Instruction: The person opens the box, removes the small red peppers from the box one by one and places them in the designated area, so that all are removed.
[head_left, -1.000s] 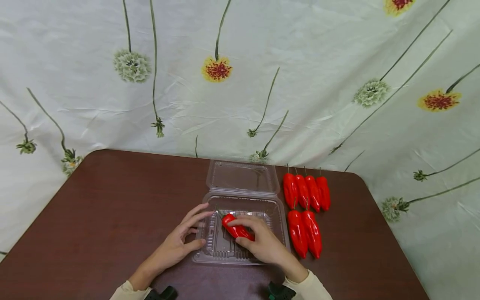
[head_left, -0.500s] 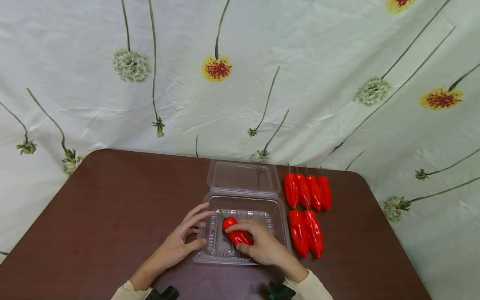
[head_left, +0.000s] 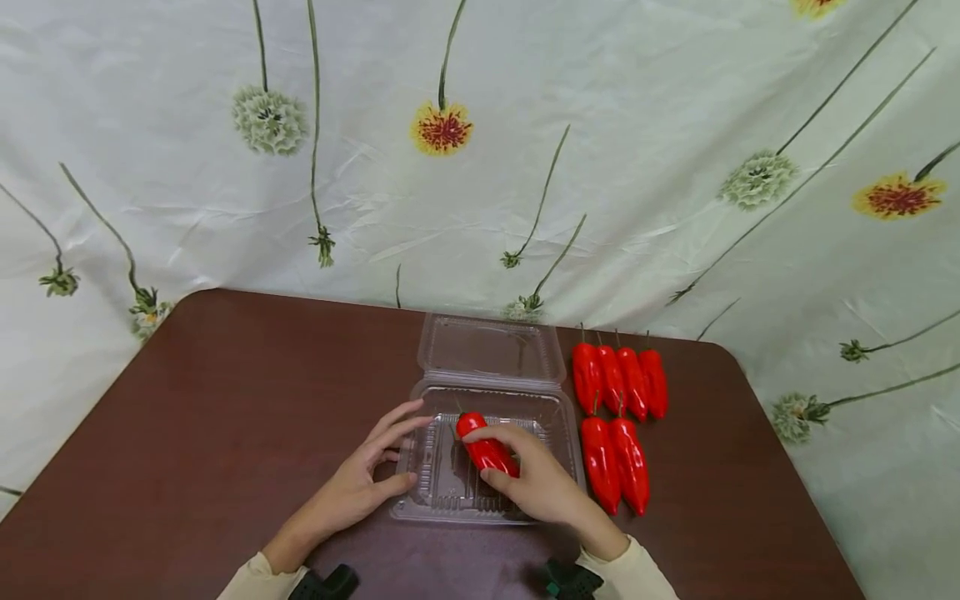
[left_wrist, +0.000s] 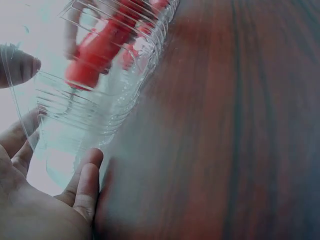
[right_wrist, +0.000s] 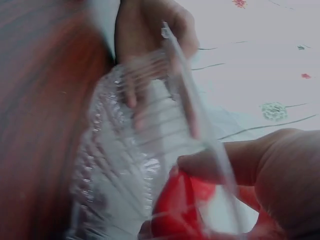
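A clear plastic clamshell container (head_left: 465, 517) lies on the table with its lid (head_left: 491, 350) folded back. Over its base, my right hand (head_left: 538, 477) holds a red pepper (head_left: 486, 450) between thumb and fingers, stem end tilted away to the left. In the right wrist view the pepper (right_wrist: 175, 210) shows through the clear wall, thumb against its tip. Whether it touches the container floor, I cannot tell. My left hand (head_left: 360, 483) is at the container's left side, fingers extended around the rim. The left wrist view shows those fingers (left_wrist: 86, 187) beside the ribbed wall.
Several red peppers (head_left: 618, 379) lie in a row at the back right of the table. Two more peppers (head_left: 615, 467) lie in front of them, close to the container's right side. Brown tabletop (head_left: 225, 417) extends to the left. A flowered cloth (head_left: 360, 167) hangs behind.
The pepper in my right hand has shifted slightly right and away within the container. My left hand has stayed at the container's side. The head view has shifted a little.
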